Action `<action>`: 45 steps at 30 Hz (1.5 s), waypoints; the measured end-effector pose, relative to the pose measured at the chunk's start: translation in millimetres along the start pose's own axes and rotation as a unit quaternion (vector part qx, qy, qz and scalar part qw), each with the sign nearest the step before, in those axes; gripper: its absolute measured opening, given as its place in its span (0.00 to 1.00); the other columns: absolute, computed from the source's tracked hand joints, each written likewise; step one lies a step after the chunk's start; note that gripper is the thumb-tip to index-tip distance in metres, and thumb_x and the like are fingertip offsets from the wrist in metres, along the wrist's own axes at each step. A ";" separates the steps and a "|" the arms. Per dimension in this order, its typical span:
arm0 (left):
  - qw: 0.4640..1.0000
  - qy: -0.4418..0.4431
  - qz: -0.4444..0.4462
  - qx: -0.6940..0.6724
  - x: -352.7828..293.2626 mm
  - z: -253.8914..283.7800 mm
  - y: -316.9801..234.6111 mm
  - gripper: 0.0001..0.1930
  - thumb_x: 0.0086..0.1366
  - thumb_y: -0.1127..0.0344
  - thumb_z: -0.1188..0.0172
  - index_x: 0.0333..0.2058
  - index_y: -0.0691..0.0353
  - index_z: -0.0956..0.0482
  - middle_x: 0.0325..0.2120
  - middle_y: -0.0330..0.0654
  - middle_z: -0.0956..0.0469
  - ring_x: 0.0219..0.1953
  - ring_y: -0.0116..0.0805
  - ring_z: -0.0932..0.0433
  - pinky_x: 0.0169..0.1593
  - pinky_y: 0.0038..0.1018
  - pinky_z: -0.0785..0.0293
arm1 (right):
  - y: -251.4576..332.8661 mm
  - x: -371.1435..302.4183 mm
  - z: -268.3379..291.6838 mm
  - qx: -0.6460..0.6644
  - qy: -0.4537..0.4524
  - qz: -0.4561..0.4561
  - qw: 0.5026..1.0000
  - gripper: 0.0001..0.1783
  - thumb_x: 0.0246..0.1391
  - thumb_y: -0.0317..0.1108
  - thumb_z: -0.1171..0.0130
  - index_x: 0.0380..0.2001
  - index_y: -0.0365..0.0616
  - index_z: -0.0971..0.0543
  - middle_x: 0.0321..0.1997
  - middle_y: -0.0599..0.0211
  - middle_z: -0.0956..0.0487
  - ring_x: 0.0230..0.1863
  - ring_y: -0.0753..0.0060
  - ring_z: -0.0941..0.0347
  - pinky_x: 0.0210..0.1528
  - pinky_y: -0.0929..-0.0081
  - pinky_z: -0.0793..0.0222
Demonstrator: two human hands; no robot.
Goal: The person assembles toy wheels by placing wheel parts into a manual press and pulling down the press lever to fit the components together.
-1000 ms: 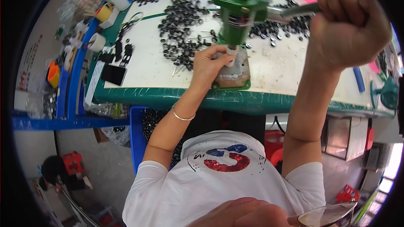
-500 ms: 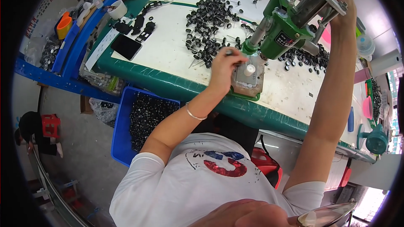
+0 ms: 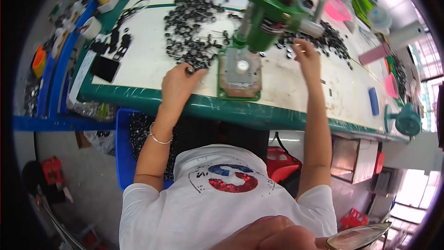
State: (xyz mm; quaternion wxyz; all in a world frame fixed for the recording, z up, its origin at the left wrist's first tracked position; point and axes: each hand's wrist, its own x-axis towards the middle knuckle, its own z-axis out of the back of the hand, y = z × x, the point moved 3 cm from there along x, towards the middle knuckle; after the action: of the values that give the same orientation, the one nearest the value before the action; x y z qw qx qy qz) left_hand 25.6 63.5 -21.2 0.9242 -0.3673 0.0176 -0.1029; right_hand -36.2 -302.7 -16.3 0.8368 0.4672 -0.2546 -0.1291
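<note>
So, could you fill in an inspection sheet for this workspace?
Surface: white table, green-edged, stained in places.
Job's things: green press; white cylinder on its base; black parts heaped on both sides.
Clutter: phone, white cup.
Hands: left hand pinches a black part; right hand is near the right-side heap, grip unclear.
Cables: none certain.
Surroundings: blue bin under the table; green fan at right.

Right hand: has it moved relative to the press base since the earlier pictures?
Yes. Judged against the press base, the right hand has shifted down and leftward in the picture, nearer the base and off the lever.
</note>
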 end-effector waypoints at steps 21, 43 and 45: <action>0.889 -0.019 0.018 -0.457 5.2 -12.9 12.8 0.06 0.58 0.68 0.36 0.32 0.65 0.19 0.22 0.32 0.23 0.21 0.16 0.33 0.26 0.14 0.39 | 66.0 -50.5 -58.4 0.124 0.084 -0.018 0.989 0.12 0.60 0.32 0.47 0.42 0.37 0.21 0.29 0.75 0.24 0.29 0.85 0.34 0.34 0.84 0.36; 0.888 0.041 -0.217 -0.403 4.6 -34.7 -72.9 0.07 0.54 0.73 0.35 0.33 0.68 0.19 0.27 0.39 0.22 0.29 0.25 0.26 0.35 0.20 0.32 | 69.9 -43.2 -95.3 0.299 0.217 -0.219 0.903 0.13 0.53 0.28 0.44 0.43 0.41 0.25 0.28 0.74 0.28 0.27 0.83 0.37 0.30 0.84 0.41; 0.876 0.035 -0.223 -0.426 8.0 -41.5 -72.9 0.07 0.53 0.74 0.35 0.32 0.69 0.19 0.27 0.39 0.22 0.29 0.24 0.27 0.34 0.20 0.32 | 69.8 -41.6 -89.8 0.351 0.194 -0.201 0.894 0.11 0.55 0.28 0.46 0.42 0.42 0.26 0.30 0.74 0.28 0.27 0.83 0.36 0.32 0.84 0.40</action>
State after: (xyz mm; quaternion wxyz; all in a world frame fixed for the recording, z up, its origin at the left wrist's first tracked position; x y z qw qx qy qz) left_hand 16.0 -17.9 -1.4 0.6299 -0.7154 0.0099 -0.3022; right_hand -23.5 -182.5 -8.8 0.6073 0.7875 -0.0163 -0.1033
